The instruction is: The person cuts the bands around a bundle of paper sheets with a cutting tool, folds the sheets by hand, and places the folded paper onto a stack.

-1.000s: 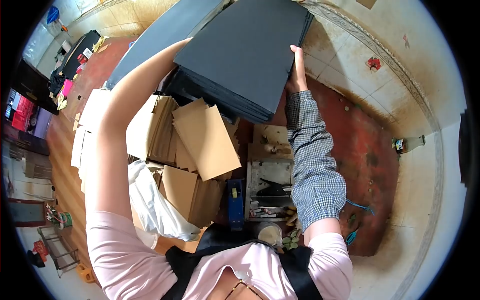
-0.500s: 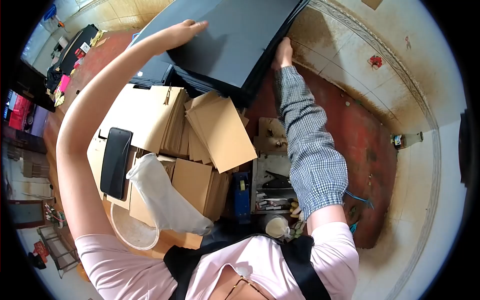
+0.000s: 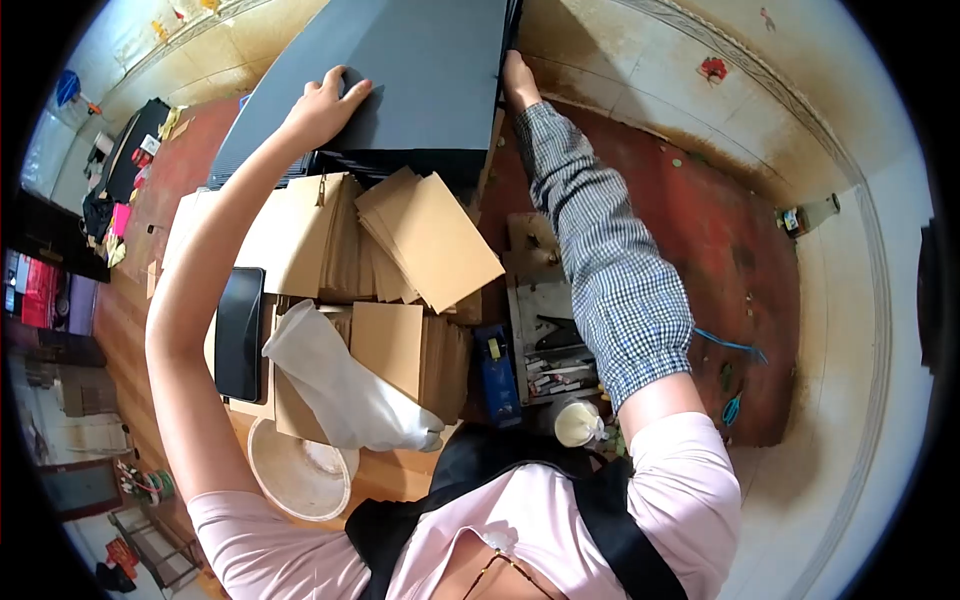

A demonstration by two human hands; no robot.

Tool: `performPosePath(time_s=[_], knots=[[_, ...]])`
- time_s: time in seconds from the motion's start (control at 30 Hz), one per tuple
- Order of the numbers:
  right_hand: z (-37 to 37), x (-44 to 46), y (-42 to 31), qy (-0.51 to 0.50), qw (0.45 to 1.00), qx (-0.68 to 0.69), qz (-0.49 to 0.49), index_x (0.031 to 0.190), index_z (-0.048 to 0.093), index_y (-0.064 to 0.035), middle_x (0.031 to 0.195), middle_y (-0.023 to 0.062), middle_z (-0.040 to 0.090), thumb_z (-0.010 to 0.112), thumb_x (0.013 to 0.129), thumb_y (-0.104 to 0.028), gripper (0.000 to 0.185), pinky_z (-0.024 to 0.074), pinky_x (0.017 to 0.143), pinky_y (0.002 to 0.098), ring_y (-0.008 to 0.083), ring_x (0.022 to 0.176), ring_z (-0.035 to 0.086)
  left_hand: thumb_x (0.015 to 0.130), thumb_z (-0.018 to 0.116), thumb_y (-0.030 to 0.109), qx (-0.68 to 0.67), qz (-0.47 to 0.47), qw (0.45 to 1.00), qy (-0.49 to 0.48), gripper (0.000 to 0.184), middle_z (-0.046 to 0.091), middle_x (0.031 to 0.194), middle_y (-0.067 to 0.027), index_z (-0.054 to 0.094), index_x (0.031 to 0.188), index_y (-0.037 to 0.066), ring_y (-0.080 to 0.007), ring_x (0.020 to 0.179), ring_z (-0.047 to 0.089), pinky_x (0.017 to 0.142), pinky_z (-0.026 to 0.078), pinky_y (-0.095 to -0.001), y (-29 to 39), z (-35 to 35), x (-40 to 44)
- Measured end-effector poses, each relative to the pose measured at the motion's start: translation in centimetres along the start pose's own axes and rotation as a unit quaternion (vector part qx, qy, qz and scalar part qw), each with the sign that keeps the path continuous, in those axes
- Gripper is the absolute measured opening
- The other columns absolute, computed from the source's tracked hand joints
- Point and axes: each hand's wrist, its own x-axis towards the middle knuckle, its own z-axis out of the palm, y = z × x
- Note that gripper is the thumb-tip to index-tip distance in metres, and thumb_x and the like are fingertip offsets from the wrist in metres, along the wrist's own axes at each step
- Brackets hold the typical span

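A tall stack of dark grey sheets (image 3: pixel 430 70) fills the top middle of the view. On its upper surface lies my left hand (image 3: pixel 328 108), fingers spread, near the left side of the top sheet. My right hand (image 3: pixel 519 82) presses against the stack's right side, its fingers stretched along the edge and partly hidden. The right forearm wears a checked sleeve cover (image 3: pixel 620 270). Below the stack are piles of brown cardboard pieces (image 3: pixel 435 240), a few fanned out at an angle.
A black phone (image 3: pixel 240 335) and a white sleeve cover (image 3: pixel 345 385) lie on the cardboard. A round white tub (image 3: pixel 300 470) stands below. Nearer the right arm are a blue tape dispenser (image 3: pixel 497 375) and a tray (image 3: pixel 555 360) of small tools. A glass bottle (image 3: pixel 808 215) is by the wall.
The dark stack appears turned and squarer to my view, its right edge further left. My left hand has moved left and down, its fingers more spread. My right hand stays at the stack's side.
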Motion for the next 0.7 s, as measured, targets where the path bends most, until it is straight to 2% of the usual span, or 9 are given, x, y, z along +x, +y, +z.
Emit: performPosePath(time_s=[0.1,0.17,0.27,0.4,0.43,0.47,0.53,0.63,0.7], knots=[[-1.3,-4.3,-1.0,0.021,0.986,0.021,-0.164,0.104,0.058,0.0101,0.104,0.0201,0.065,0.037,0.108,-0.035,0.049,0.0459,0.091,0.0421,0.0311,0.098,0.058,0.097,0.043,0.076,-0.037,0.037,0.999,-0.012,0.087,0.049,0.145,-0.0327,0.033,0.161,0.017,-0.0469,0.132,0.054,0.109,0.047,-0.0494,-0.4,0.2,0.2],[-2.0,-7.6,-1.0,0.07,0.986,0.064,-0.135,0.12,0.058,0.0121,0.126,0.0222,0.065,0.042,0.108,-0.036,0.052,0.0433,0.104,0.0377,0.03,0.119,0.058,0.097,0.043,0.076,0.063,0.098,0.993,-0.007,0.085,0.049,0.146,-0.0307,0.034,0.16,0.02,-0.0467,0.132,0.054,0.109,0.047,-0.0509,-3.6,1.5,2.6],[-5.3,-15.9,-4.8,-0.078,0.976,0.177,0.103,0.152,0.048,-0.0038,0.154,0.0133,0.052,0.044,0.108,-0.051,0.065,0.0338,0.118,0.0427,0.0258,0.142,0.045,0.098,0.043,0.074,0.178,0.064,0.981,0.05,0.077,0.051,0.147,-0.0253,0.039,0.156,0.024,-0.044,0.133,0.054,0.105,0.048,-0.0555,0.7,-0.5,-1.4],[-9.3,-22.2,-5.8,-0.103,0.966,0.208,0.112,0.152,0.047,-0.007,0.143,0.0153,0.059,0.045,0.109,-0.043,0.056,0.0488,0.105,0.0417,0.0234,0.122,0.063,0.099,0.049,0.069,0.29,0.095,0.949,0.08,0.076,0.052,0.148,-0.0239,0.039,0.157,0.02,-0.0434,0.134,0.053,0.107,0.047,-0.0529,2.9,-3.0,-0.3],[-10.8,-24.4,-5.1,-0.096,0.966,0.224,0.086,0.144,0.054,-0.0064,0.125,0.0118,0.069,0.048,0.108,-0.038,0.049,0.054,0.089,0.0359,0.0198,0.105,0.069,0.1,0.051,0.065,0.259,0.163,0.95,0.066,0.073,0.054,0.147,-0.0227,0.04,0.157,0.019,-0.0428,0.134,0.053,0.109,0.046,-0.0516,3.8,-3.8,0.4],[-13.0,-27.5,-4.6,-0.124,0.966,0.206,0.091,0.144,0.055,-0.0047,0.126,0.0134,0.071,0.046,0.109,-0.041,0.051,0.0539,0.096,0.0352,0.0206,0.11,0.07,0.101,0.053,0.061,0.227,0.231,0.945,0.04,0.071,0.055,0.146,-0.0215,0.04,0.157,0.018,-0.0422,0.135,0.053,0.11,0.045,-0.0504,6.0,-4.0,0.2],[-17.8,-34.3,-2.4,-0.17,0.969,0.168,0.065,0.138,0.06,-0.0037,0.119,0.0107,0.073,0.048,0.109,-0.038,0.046,0.0542,0.091,0.0315,0.0169,0.104,0.071,0.103,0.055,0.053,0.092,0.38,0.92,0.021,0.065,0.059,0.143,-0.0194,0.045,0.155,0.015,-0.04,0.133,0.055,0.112,0.044,-0.0467,15.4,-5.1,-5.7],[-24.9,-47.5,-2.2,-0.077,0.979,0.148,0.12,0.126,0.066,-0.003,0.115,0.0084,0.074,0.052,0.107,-0.03,0.036,0.0529,0.085,0.0275,0.0133,0.1,0.07,0.105,0.058,0.041,0.088,0.457,0.885,-0.022,0.058,0.055,0.148,-0.0183,0.047,0.153,0.012,-0.0319,0.141,0.049,0.117,0.039,-0.0419,30.9,-4.2,-18.9],[-28.9,-56.3,0.8,0.047,0.964,0.203,0.163,0.127,0.065,-0.0016,0.111,0.008,0.073,0.049,0.109,-0.024,0.032,0.0548,0.089,0.0271,0.0141,0.1,0.069,0.106,0.059,0.033,0.092,0.605,0.79,-0.044,0.052,0.056,0.147,-0.0172,0.049,0.152,0.012,-0.0303,0.14,0.051,0.117,0.038,-0.0401,38.7,-2.9,-26.1]])
